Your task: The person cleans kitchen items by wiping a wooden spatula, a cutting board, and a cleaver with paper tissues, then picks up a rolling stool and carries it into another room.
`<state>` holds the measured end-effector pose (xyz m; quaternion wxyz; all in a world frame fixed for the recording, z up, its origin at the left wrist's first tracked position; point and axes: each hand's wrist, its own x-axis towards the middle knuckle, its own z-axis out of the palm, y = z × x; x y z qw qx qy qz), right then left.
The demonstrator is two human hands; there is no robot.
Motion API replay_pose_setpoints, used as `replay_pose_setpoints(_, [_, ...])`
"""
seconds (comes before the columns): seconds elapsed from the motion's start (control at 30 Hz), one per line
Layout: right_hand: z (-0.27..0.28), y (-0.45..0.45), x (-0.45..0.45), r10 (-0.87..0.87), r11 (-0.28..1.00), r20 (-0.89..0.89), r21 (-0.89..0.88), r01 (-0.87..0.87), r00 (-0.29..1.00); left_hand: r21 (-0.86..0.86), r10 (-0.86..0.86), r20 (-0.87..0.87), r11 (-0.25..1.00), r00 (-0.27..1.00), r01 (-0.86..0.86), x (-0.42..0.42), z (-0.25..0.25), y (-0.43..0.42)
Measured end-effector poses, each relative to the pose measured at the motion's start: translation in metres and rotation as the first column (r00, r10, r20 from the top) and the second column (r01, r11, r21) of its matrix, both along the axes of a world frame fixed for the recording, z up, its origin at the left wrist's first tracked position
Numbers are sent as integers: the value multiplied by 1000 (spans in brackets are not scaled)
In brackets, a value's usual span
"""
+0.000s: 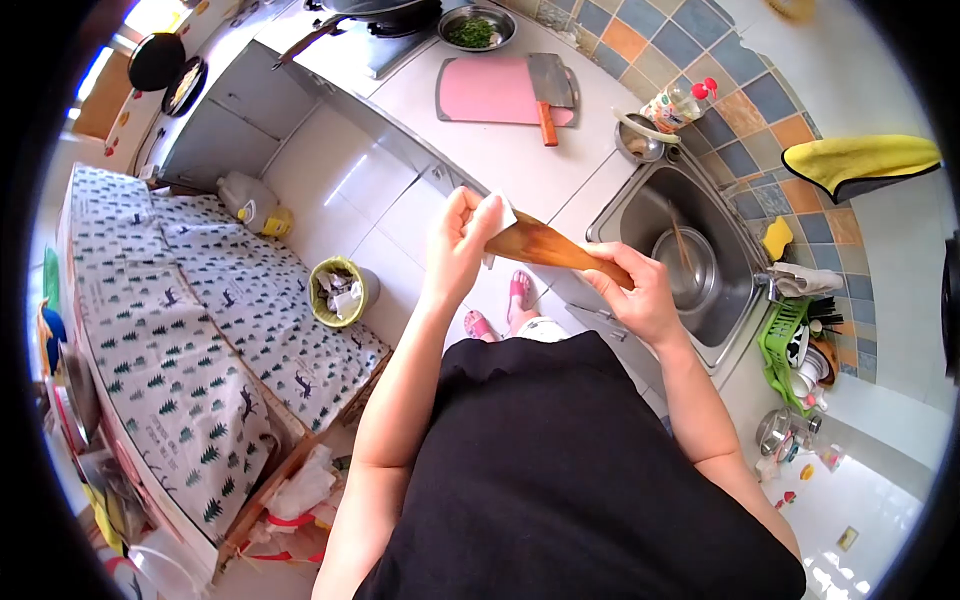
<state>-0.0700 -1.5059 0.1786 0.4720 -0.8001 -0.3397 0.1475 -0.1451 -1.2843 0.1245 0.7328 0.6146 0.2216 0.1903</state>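
Left hand (pixel 462 238) clasping broad end of wooden spatula (pixel 548 246) through white wipe (pixel 504 213); right hand (pixel 640 298) closed round narrow end. Spatula in air, slanting down toward right hand in view. On bench (pixel 525 185): pink chopping board (pixel 485 90), cleaver (pixel 549 82) lying across its right side; steel bowl (pixel 478 49) of chopped greens (pixel 470 31) beyond. Sink (pixel 648 205) at right, metal basin (pixel 690 292) inside.

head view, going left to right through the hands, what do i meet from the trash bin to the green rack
Trash bin → left hand → wooden utensil → right hand → green rack.
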Motion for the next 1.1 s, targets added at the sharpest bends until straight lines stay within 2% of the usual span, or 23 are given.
replay_pose_setpoints(0.07, [1, -1, 10, -5, 1000, 17, -16, 6, 1000, 132, -45, -67, 990, 997, 54, 10, 9, -3])
replay_pose_setpoints(0.1, [-1, -1, 14, -16, 999, 53, -31, 17, 998, 170, -17, -104, 985, 994, 35, 16, 22, -7])
replay_pose_setpoints(0.2, [-9, -1, 28, -62, 997, 154, -46, 70, 986, 473, 127, -21, 875, 992, -102, 46, 0, -9])
replay_pose_setpoints(0.23, [-13, -1, 31, -88, 995, 175, -36, 96, 981, 494, 147, -71, 864, 987, -93, 55, 1, -11])
replay_pose_setpoints(0.33, [-29, -8, 46, -176, 984, 170, 6, 178, 970, 283, 108, -131, 957, 985, -67, 91, -8, -17])
replay_pose_setpoints(0.37, [-34, -11, 51, -207, 978, 150, 11, 208, 967, 303, 105, -175, 952, 979, -48, 104, -10, -21])
replay_pose_setpoints(0.47, [-60, -23, 71, -306, 952, 114, 46, 302, 945, 169, 102, -177, 983, 979, -72, 149, -36, -38])
replay_pose_setpoints(0.5, [-68, -26, 77, -335, 942, 117, 53, 331, 935, 101, 94, -103, 991, 990, -83, 164, -57, -42])
replay_pose_setpoints(0.53, [-76, -29, 83, -364, 931, 117, 59, 359, 924, -68, 127, -137, 988, 982, -137, 179, -60, -51])
replay_pose_setpoints(0.57, [-84, -34, 90, -376, 926, 88, -7, 378, 922, -232, 156, -180, 953, 971, -196, 192, -64, -63])
replay_pose_setpoints(0.6, [-94, -39, 98, -378, 924, 122, -1, 381, 918, -385, 178, -229, 886, 957, -257, 204, -68, -71])
replay_pose_setpoints(0.73, [-128, -64, 146, -320, 940, 270, -31, 341, 908, -702, 82, -300, 656, 950, -278, 234, -99, -79])
replay_pose_setpoints(0.77, [-136, -71, 163, -308, 941, 326, -35, 336, 894, -742, -56, -217, 658, 975, -127, 230, -119, -72])
replay_pose_setpoints(0.9, [-173, -90, 230, -280, 940, 450, -52, 337, 848, -770, -78, -263, 618, 961, -161, 238, -126, -80])
replay_pose_setpoints(1.0, [-202, -98, 276, -225, 931, 488, -147, 334, 843, -764, -107, -309, 619, 945, -180, 233, -128, -83])
replay_pose_setpoints(1.1, [-231, -100, 309, -195, 934, 532, -156, 321, 824, -792, -181, -255, 603, 950, -97, 226, -124, -84])
